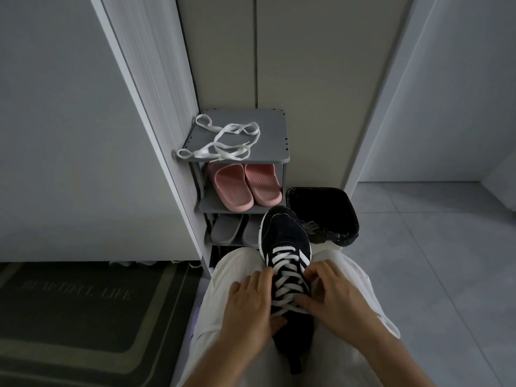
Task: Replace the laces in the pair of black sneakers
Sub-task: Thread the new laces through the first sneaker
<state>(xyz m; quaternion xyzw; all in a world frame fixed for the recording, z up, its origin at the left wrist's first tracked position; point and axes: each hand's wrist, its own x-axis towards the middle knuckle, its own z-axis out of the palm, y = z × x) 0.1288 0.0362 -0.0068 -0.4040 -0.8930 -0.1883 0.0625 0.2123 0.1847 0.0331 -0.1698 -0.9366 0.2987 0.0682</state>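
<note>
While wedged between pale-trousered knees, black suede sneaker (284, 241) with white flat laces (289, 277): toe far, heel near; left hand (250, 308) and right hand (335, 296) pinching laces.

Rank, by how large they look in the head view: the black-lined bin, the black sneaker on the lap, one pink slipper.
1. Black sneaker with white laces, though it lies nearest the camera.
2. Black-lined bin, partly hidden by the sneaker; unsure against 1.
3. Pink rubber slipper.

Black sneaker (284, 241) on lap, toe pointing away, white laces (289, 277) crisscrossed through eyelets.
Loose white lace (223, 141) tangled on top shelf, one loop overhanging.
</note>
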